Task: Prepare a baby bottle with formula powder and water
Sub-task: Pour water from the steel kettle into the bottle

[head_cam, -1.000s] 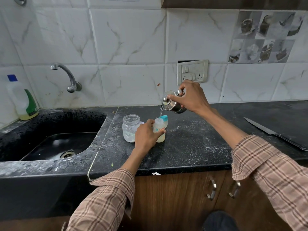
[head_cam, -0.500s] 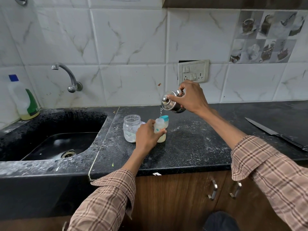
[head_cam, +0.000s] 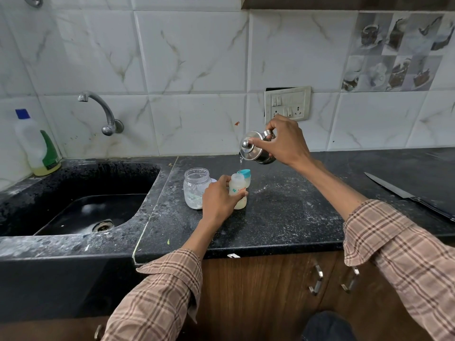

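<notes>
A small baby bottle (head_cam: 237, 187) with pale liquid stands upright and uncapped on the black counter (head_cam: 283, 212). My left hand (head_cam: 218, 201) grips its body from the left. Above and to the right, my right hand (head_cam: 285, 141) holds a tilted steel kettle (head_cam: 254, 148), one finger pressed on its lid. A thin stream of water (head_cam: 240, 163) falls from the spout toward the bottle's mouth. The teal bottle cap (head_cam: 245, 177) stands just behind the bottle. A glass jar (head_cam: 195, 188) with white powder residue is open at the bottle's left.
A black sink (head_cam: 93, 207) with a wall tap (head_cam: 103, 112) lies to the left, a detergent bottle (head_cam: 37, 143) at its far corner. A knife (head_cam: 403, 195) lies on the counter at right. A switch plate (head_cam: 286, 103) is on the tiled wall. Powder dusts the counter.
Almost nothing differs: both hands keep their hold and the water stream keeps falling into the bottle. The view has shifted slightly.
</notes>
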